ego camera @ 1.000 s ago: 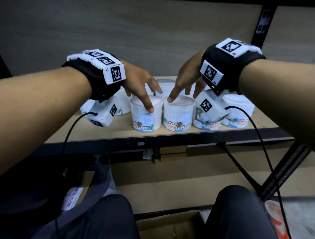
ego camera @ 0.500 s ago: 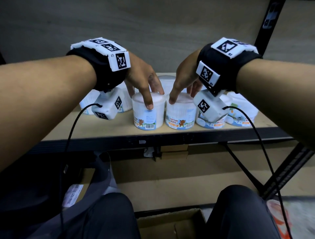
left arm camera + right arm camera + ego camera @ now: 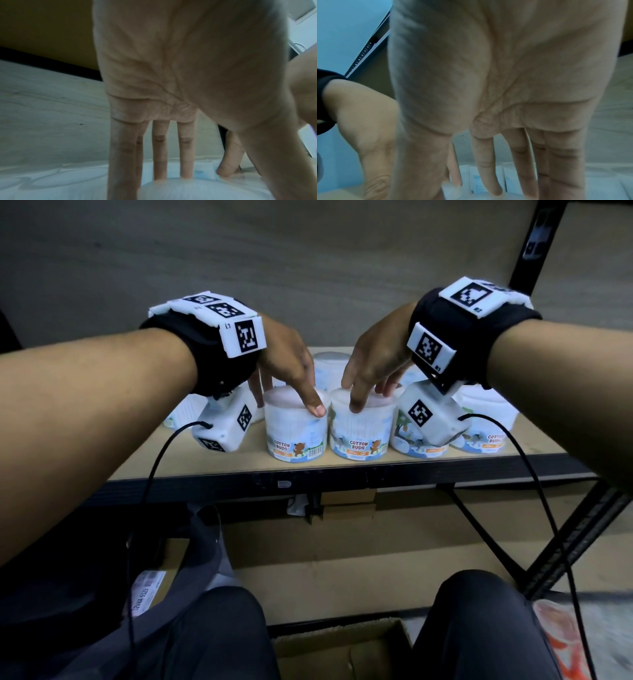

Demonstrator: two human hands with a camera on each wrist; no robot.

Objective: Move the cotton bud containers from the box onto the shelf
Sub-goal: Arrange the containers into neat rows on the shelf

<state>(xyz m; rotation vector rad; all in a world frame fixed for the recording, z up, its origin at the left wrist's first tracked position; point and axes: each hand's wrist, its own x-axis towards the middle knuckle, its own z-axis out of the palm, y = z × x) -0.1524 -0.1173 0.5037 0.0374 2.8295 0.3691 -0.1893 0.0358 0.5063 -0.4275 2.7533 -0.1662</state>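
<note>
Two white cotton bud containers stand side by side at the front of the wooden shelf (image 3: 191, 463). My left hand (image 3: 287, 402) grips the left container (image 3: 296, 436) from above, thumb on its front rim, fingers down behind its lid (image 3: 188, 189). In the same way my right hand (image 3: 371, 397) holds the right container (image 3: 359, 433), thumb at the front and fingers (image 3: 488, 169) reaching over the lid. Below, between my knees, the open cardboard box (image 3: 342, 652) shows only its top edge.
More containers fill the shelf: two at the right (image 3: 486, 422), one behind (image 3: 329, 364), others at the left (image 3: 185, 412) partly hidden by my wrist camera. A black diagonal brace (image 3: 575, 535) runs under the shelf on the right. An orange and white bag (image 3: 561, 642) lies on the floor.
Both hands have lowered from touching the lids with their fingertips to straddling the two front containers. The containers stay on the shelf.
</note>
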